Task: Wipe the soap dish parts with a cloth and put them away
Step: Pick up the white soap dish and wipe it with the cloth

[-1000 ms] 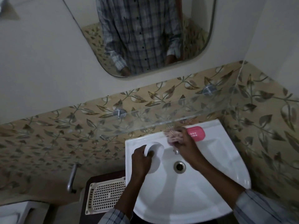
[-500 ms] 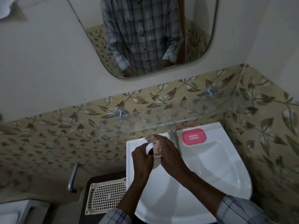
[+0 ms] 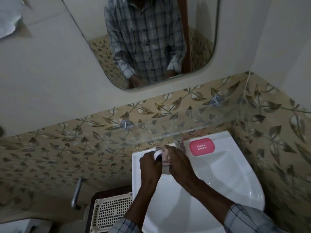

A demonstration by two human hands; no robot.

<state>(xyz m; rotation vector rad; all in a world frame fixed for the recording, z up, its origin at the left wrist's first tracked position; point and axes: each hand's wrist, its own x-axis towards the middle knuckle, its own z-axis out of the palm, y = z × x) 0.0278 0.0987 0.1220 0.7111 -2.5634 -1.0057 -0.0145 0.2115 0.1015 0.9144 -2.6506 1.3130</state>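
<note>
White basin (image 3: 235,179) holds nothing I can see; a pink tray (image 3: 202,146) lies flat on its back rim, long axis left-right. My left hand (image 3: 149,167) fingers clamp a white dish part (image 3: 157,154) over the basin's back-left; my right hand (image 3: 180,165) presses a cloth (image 3: 165,157) against it.

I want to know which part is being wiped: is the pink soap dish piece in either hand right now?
No, the pink soap dish piece lies on the sink rim, apart from both hands.
</note>
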